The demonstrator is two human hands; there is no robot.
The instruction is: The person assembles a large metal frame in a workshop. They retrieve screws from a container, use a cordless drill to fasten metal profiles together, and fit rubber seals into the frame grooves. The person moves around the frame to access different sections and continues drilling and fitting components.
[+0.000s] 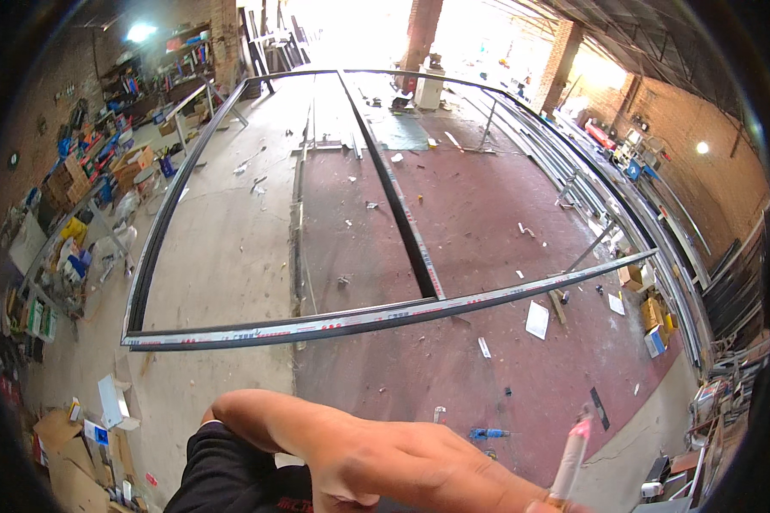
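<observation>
My left arm crosses the lower part of the view, bent at the elbow, with a black sleeve. My left hand (419, 466) points to the right, back of the hand up. At its fingertips a white pencil-like marker (571, 457) with a pink tip stands nearly upright; its lower end and the grip are partly cut off by the bottom edge. No right hand shows. Ahead of the arm lies a large rectangular frame of dark metal profiles (385, 321), raised on stands, with printed film on the near bar. A crossbar (393, 192) divides it.
A blue tool (488, 433) lies on the maroon floor, near white paper (536, 320) and scattered scraps. Cluttered shelves and boxes (131, 167) line the left wall. Long metal profiles (565, 175) are stacked along the right. Flattened cardboard (73, 462) lies at lower left.
</observation>
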